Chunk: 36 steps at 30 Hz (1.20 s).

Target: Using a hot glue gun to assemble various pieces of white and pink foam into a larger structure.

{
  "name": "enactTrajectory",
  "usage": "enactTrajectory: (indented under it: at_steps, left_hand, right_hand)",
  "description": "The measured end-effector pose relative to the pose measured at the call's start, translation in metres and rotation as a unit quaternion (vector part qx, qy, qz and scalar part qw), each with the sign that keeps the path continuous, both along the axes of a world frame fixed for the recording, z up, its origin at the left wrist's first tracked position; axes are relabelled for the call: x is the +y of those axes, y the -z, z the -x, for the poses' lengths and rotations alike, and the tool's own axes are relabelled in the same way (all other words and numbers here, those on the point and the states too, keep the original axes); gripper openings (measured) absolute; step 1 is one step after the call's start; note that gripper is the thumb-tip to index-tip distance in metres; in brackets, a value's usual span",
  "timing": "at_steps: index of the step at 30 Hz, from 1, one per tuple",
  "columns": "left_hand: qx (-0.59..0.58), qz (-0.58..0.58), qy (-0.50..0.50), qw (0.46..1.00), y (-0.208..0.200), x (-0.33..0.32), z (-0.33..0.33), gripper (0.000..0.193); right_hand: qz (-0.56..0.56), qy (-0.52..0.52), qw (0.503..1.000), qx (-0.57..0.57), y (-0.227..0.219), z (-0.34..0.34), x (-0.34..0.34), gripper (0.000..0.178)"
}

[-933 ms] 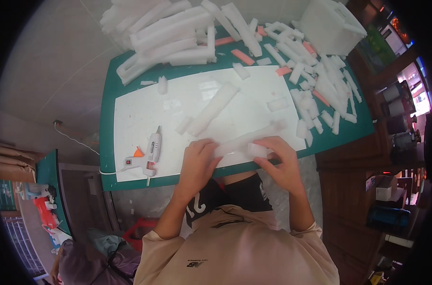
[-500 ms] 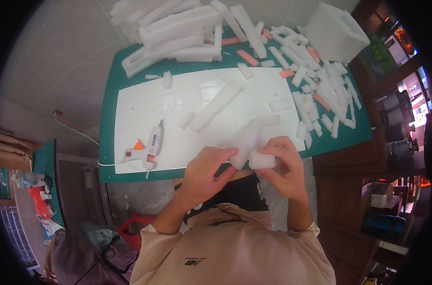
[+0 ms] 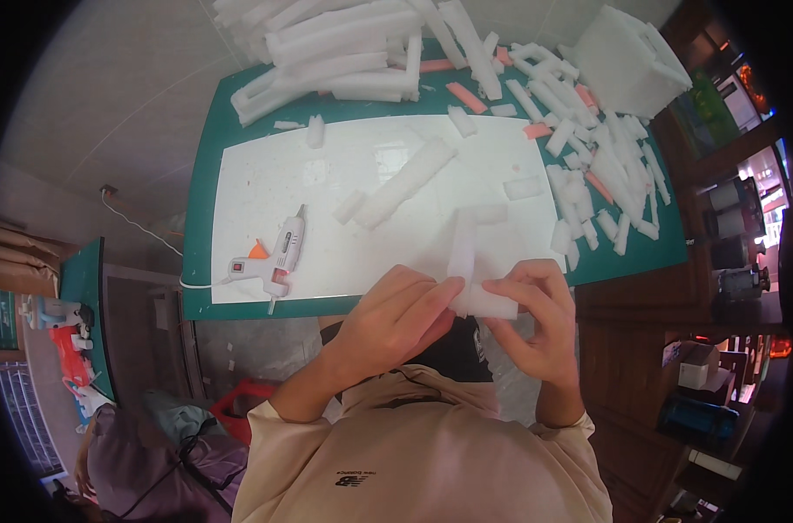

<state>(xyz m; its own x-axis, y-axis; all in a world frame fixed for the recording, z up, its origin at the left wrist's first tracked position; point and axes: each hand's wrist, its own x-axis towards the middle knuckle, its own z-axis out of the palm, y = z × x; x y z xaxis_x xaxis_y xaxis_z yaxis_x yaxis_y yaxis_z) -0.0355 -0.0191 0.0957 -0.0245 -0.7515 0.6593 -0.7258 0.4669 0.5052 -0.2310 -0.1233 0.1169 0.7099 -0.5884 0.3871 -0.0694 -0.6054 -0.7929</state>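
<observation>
Over the near edge of the table, my left hand [image 3: 403, 312] is closed on the lower end of a long white foam strip [image 3: 463, 253]. A short foam piece sits across the strip's far end. My right hand [image 3: 540, 315] pinches a small white foam block [image 3: 492, 302] between thumb and fingers. The block's left side meets the strip's near end; whether it is stuck there I cannot tell. Left of my hands, a white hot glue gun [image 3: 279, 253] with an orange trigger lies on the white board [image 3: 327, 174].
A wide foam strip [image 3: 410, 181] lies mid-board. Long foam frames [image 3: 344, 78] are stacked at the back of the green table [image 3: 206, 174]. Loose white and pink offcuts [image 3: 601, 161] heap at the right, below a foam box [image 3: 627, 65]. A person in purple [image 3: 157, 462] is at lower left.
The foam block has come against the strip's near end, where a gap was before. Both hands have shifted slightly right, and the strip stands more upright in the picture.
</observation>
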Motion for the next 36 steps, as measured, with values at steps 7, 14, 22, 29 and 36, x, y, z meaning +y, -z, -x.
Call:
enactTrajectory:
  at_steps: [7,14,22,29,36]
  left_hand:
    - [-0.001,-0.012,0.001,1.000,-0.002,0.000,0.004,0.050]
    - [-0.011,-0.020,-0.010,1.000,-0.004,-0.002,0.008,0.048]
    - [0.000,-0.066,-0.016,0.998,-0.004,-0.004,0.013,0.047]
    - [0.005,-0.087,-0.057,0.995,-0.007,-0.011,0.021,0.040]
    - [0.003,-0.105,-0.061,0.993,-0.005,-0.013,0.024,0.040]
  right_hand:
    - [0.018,-0.013,1.000,0.000,0.000,0.002,-0.002,0.041]
    - [0.033,-0.019,0.999,0.000,0.003,0.003,-0.005,0.043]
    - [0.030,-0.021,0.999,-0.009,0.012,0.005,-0.012,0.044]
    - [0.015,-0.022,1.000,-0.001,0.015,0.011,-0.018,0.044]
    - [-0.005,-0.039,0.999,-0.019,0.023,0.014,-0.021,0.049]
